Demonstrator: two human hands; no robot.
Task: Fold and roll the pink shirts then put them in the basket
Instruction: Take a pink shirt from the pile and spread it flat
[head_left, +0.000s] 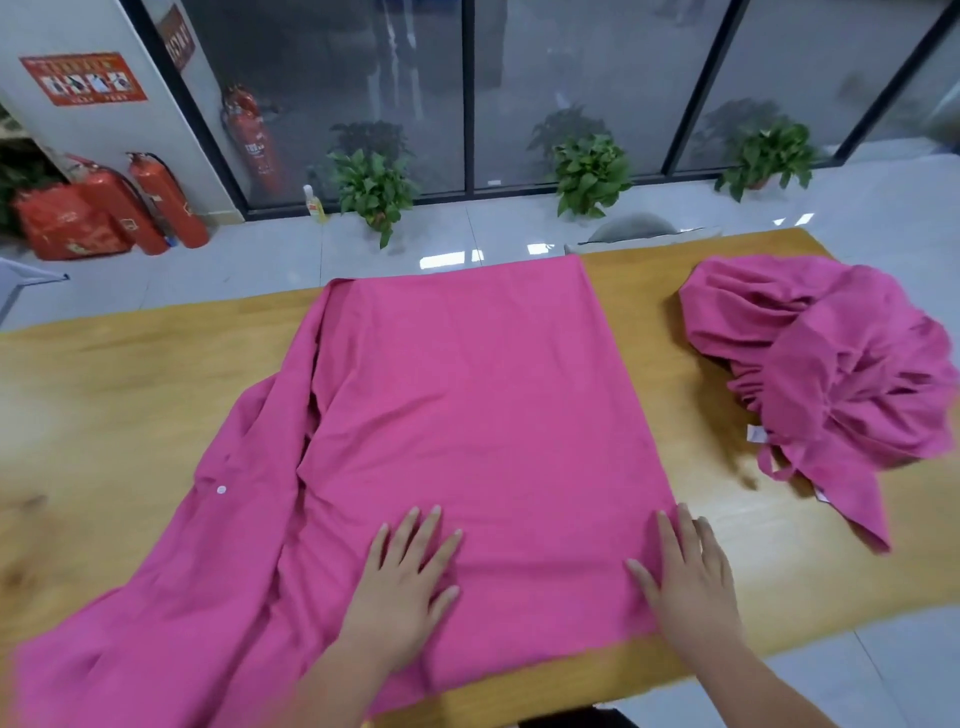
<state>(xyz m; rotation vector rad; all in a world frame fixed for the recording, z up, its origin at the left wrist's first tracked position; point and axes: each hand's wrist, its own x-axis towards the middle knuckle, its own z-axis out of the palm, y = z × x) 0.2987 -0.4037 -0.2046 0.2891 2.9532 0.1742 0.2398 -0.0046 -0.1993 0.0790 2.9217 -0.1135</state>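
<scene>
Two hands press flat, fingers straight and spread and holding nothing, on one pink shirt (467, 389) spread across the wooden table (104, 389): the left hand (410, 577) at the table's near edge, the right hand (685, 577) on the shirt's right border. One crumpled pink heap (831, 364) lies at the table's right end, its white tag (757, 434) unreadable. Beyond the table stand three potted plants (374, 187) and three red fire extinguishers (166, 202). One red wall sign (85, 78) is too blurred to read.

Left hand (410, 587): bare, slender fingers, nails reaching just past fingertips.
Right hand (685, 582): bare likewise.
Forearms (332, 686): bare.
</scene>
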